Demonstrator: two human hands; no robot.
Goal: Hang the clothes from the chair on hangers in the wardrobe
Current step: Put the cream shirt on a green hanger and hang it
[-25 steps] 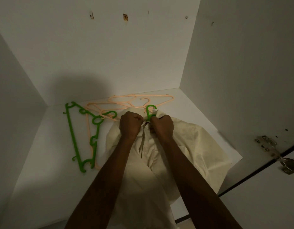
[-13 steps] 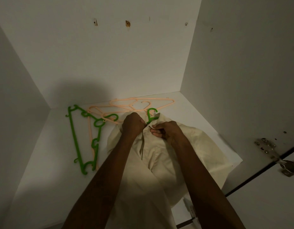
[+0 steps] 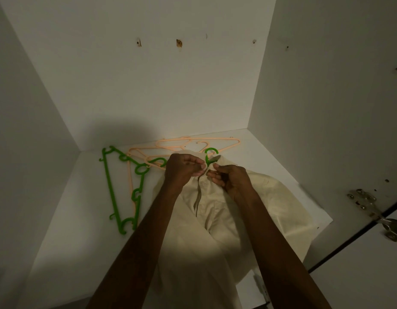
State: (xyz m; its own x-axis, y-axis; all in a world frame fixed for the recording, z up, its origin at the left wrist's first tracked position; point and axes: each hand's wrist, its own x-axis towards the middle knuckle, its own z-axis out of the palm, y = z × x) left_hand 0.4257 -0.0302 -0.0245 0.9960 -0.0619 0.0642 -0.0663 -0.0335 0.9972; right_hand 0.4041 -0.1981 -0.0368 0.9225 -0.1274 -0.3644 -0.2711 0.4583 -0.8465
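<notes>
A cream shirt [image 3: 255,210] lies spread on the white wardrobe shelf [image 3: 66,219], its lower part hanging over the front edge. A green hanger sits inside it; only its hook [image 3: 209,156] sticks out at the collar. My left hand [image 3: 184,169] pinches the left side of the placket just below the collar. My right hand [image 3: 230,178] pinches the right side opposite it, fingertips almost meeting. Both hands work at the top button area; the button itself is hidden.
A spare green hanger [image 3: 124,188] lies on the shelf to the left, overlapping several peach hangers [image 3: 193,142] along the back. White walls close the compartment on three sides. A metal door hinge [image 3: 369,208] sits at the right.
Both hands have loosened from tight fists at the collar. They now pinch the shirt's front edges with the fingertips, and the right hand has turned palm inward.
</notes>
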